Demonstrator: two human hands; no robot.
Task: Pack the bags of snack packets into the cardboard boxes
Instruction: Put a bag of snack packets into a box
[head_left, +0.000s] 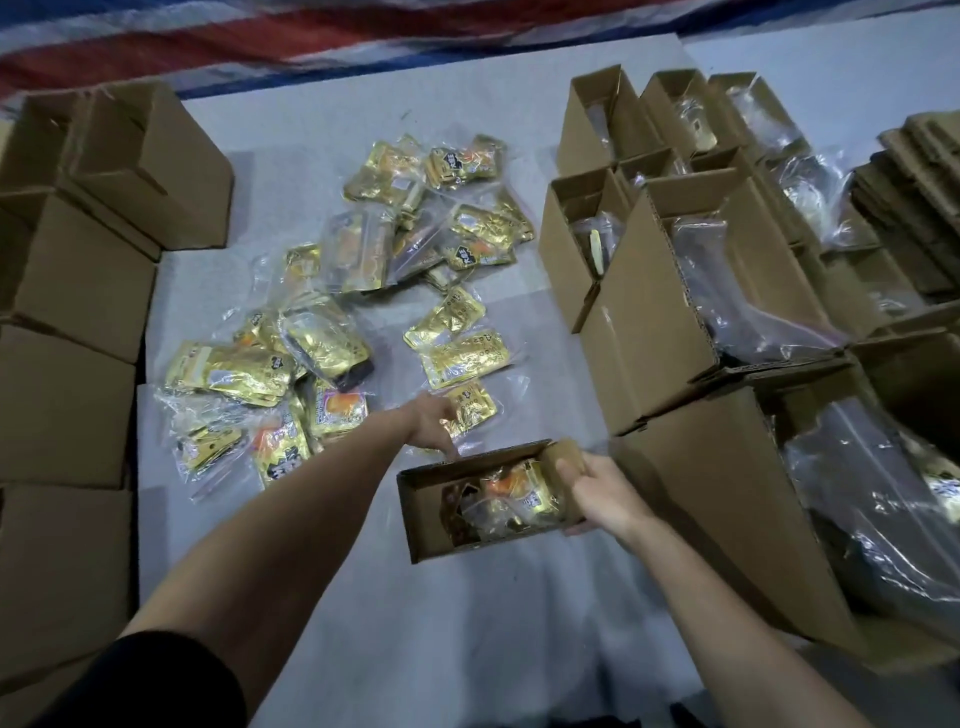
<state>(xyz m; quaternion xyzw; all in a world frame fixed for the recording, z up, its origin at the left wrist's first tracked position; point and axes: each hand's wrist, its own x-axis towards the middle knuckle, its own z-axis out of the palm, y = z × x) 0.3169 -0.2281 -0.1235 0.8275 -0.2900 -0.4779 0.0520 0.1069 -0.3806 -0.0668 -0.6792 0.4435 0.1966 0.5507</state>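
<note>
Both hands at the small open cardboard box (467, 525), one bag of snack packets (506, 501) already inside it.

I see the right hand (597, 491) gripping the box's right end, fingers curled over the end flap, thumb on the outer wall. The left hand (431, 423) sits at the box's far rim, fingers pointing down onto the edge; I cannot tell whether it grips the rim or only touches it. Beyond the box, loose bags of gold packets (343, 312) lie spread on the grey sheet (467, 649). Right of the box stand filled open cartons (691, 312) (clear bags showing inside). Left of it, a stack of empty cartons (67, 332).
</note>
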